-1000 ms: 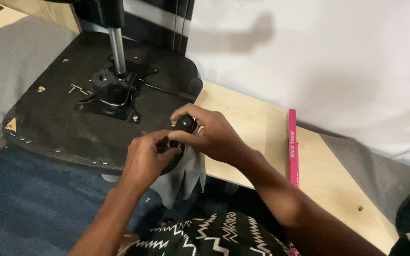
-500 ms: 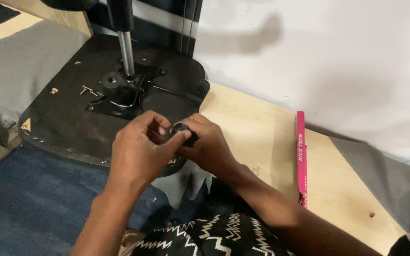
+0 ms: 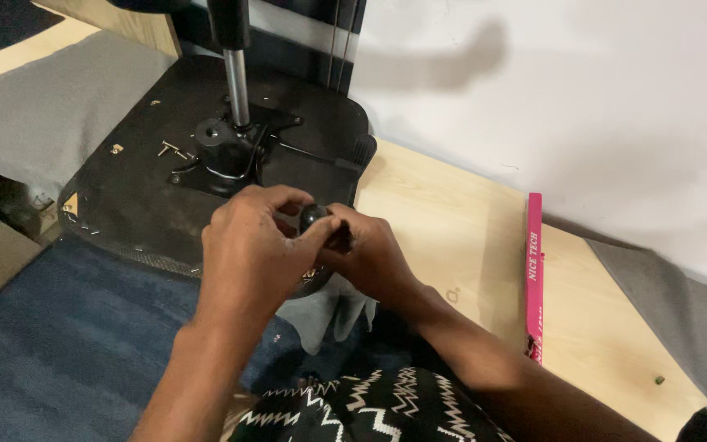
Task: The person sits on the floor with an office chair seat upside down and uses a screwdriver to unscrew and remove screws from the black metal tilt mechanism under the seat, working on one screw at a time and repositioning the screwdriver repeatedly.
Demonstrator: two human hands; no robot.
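Left hand [image 3: 251,250] shifted over black knob [image 3: 314,215]

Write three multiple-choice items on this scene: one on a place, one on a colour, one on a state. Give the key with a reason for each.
1. Where does the pink strip lie?
A. on the wooden board, right of the hands
B. on the black seat base
C. on the blue carpet

2. What colour is the small round part between the hands?
A. white
B. black
C. pink

3. How do the hands hold the round part?
A. only the left hand touches it
B. both hands close around it
C. it lies untouched on the board

Key:
1 A: the strip rests on the wooden board near the white wall.
2 B: the part shows dark and glossy between the fingers.
3 B: the left hand and the right hand meet around it, over the edge of the seat base.
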